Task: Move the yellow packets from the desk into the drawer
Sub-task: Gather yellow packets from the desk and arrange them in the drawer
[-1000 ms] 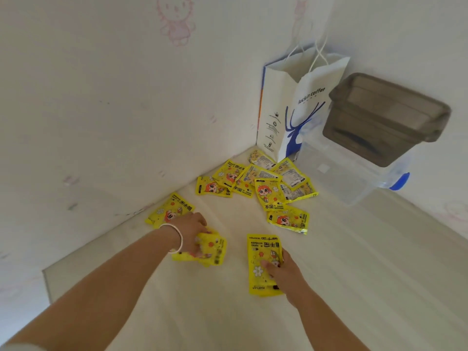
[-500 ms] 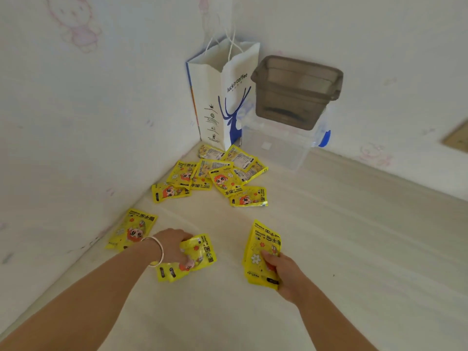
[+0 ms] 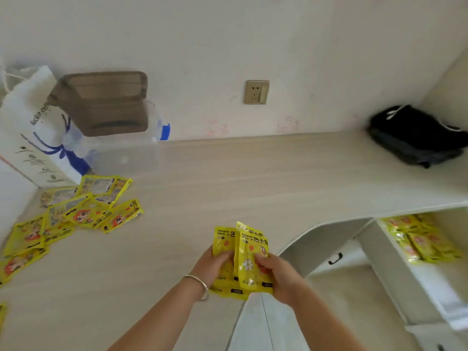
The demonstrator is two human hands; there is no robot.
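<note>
Hands meet over the desk edge: your left hand and right hand pinch a stack of yellow hand-warmer packets, fingers curled round it, likely squaring it for the open drawer at right, where packets already lie.

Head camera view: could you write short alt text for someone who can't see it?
Two hands, left hand and right hand, hold a bunch of yellow packets above a pale desk. More loose packets lie scattered at left, and an open drawer at right already holds some.
</note>
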